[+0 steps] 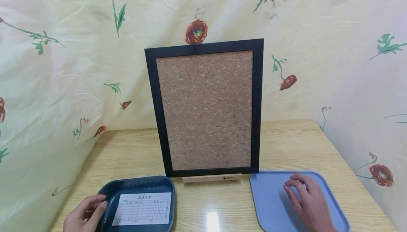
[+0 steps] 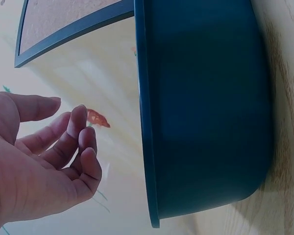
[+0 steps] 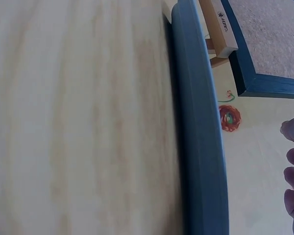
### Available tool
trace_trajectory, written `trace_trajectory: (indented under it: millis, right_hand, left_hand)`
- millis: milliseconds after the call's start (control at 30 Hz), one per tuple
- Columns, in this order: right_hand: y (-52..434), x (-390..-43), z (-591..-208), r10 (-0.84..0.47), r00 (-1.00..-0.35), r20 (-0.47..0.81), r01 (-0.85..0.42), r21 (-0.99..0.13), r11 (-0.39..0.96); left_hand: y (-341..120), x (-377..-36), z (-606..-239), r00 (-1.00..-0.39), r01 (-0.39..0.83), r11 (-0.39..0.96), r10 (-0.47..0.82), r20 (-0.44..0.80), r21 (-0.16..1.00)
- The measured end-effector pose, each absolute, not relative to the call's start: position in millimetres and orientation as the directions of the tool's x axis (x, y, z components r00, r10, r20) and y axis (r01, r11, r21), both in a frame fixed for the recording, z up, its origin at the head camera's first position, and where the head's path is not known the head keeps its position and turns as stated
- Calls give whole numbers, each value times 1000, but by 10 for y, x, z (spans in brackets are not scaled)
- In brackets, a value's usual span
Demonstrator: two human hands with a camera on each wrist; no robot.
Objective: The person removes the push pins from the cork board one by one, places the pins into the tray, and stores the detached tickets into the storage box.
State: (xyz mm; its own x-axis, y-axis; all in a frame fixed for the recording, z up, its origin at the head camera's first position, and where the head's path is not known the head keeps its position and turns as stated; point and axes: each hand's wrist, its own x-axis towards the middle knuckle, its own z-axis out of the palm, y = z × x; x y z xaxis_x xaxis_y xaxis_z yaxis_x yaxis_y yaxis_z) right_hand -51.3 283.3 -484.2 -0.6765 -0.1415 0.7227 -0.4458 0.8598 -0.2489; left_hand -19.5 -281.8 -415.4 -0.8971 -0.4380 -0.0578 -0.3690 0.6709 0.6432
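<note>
Our left hand (image 1: 85, 213) rests at the near-left edge of the dark blue tray (image 1: 165, 184), fingers loosely curled against its rim. The left wrist view shows the fingers (image 2: 71, 142) relaxed and apart from the tray wall (image 2: 206, 107), so this grip is open and closes on nothing. Inside the tray, just to the right of this grip, lies a printed paper form (image 1: 143, 209).

Our right hand (image 1: 305, 198) lies palm-down on the light blue flat tray (image 1: 270, 200), fingers slightly bent and spread. This grip is also open; we see nothing held beneath it, though the palm hides the surface under it.

Risks, as we judge them:
- The form lies flat against the tray floor. Pinching it from above could crease it or slide it toward the far wall.
- The dark tray rests on a smooth, glossy counter (image 1: 210, 207). A sideways push from the left grip could make it skid.
- The cork board (image 1: 205, 110) stands upright in a small wooden stand (image 1: 211, 178), directly beyond and between both grips. A forward reach that strikes its black frame could tip it backward.

Surroundings: a floral cloth (image 1: 63, 65) hangs behind and to both sides, close to the counter edges, limiting outward room for either grip. Nothing stands between the left grip and the form except the tray rim.
</note>
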Motion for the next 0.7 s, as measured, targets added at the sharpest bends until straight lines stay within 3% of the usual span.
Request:
trace_trajectory:
  millis: [200, 500, 700]
  right_hand:
    - [2840, -523, -4862, -146, -635, 758, -476, -235, 847]
    - [2874, -485, -4869, -149, -692, 707, -433, -241, 868]
    - [2883, -482, -4865, -155, -680, 717, -438, -227, 870]
  left_hand:
    - [-2821, -201, -4162, -895, -373, 667, -441, -62, 645]
    - [-2807, -205, -4156, -893, -385, 663, -442, -79, 642]
    - [-2805, -199, -4170, -894, -369, 662, -445, -54, 652]
